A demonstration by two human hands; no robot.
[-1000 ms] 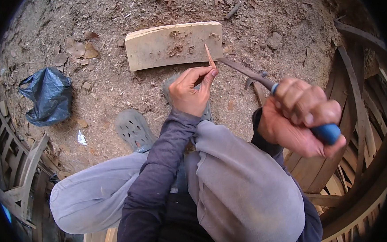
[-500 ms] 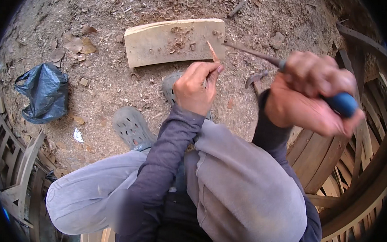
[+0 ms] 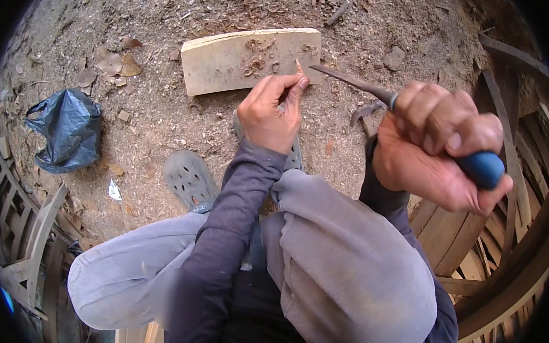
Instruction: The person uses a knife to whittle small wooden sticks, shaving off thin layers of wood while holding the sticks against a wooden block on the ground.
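Observation:
My left hand (image 3: 273, 112) pinches a thin, pointed sliver of wood (image 3: 299, 67), whose tip rests at the near edge of a pale wooden block (image 3: 250, 60) lying on the dirt. My right hand (image 3: 441, 145) grips the blue handle (image 3: 483, 167) of a long narrow blade (image 3: 351, 82). The blade's tip reaches toward the sliver, just right of my left fingers. Curled shavings lie on the block's top. My bent knees in grey trousers fill the lower middle.
A crumpled dark plastic bag (image 3: 64, 129) lies at the left on the dirt. Grey perforated clogs (image 3: 190, 180) are under my legs. Curved wooden slats (image 3: 480, 247) are stacked at right and lower left. Wood scraps lie at the top, and a claw-shaped metal tool (image 3: 366, 112) lies near the blade.
My right hand has drawn back toward me and to the right with the blade. My left hand keeps the sliver against the block's edge. The view has shifted slightly.

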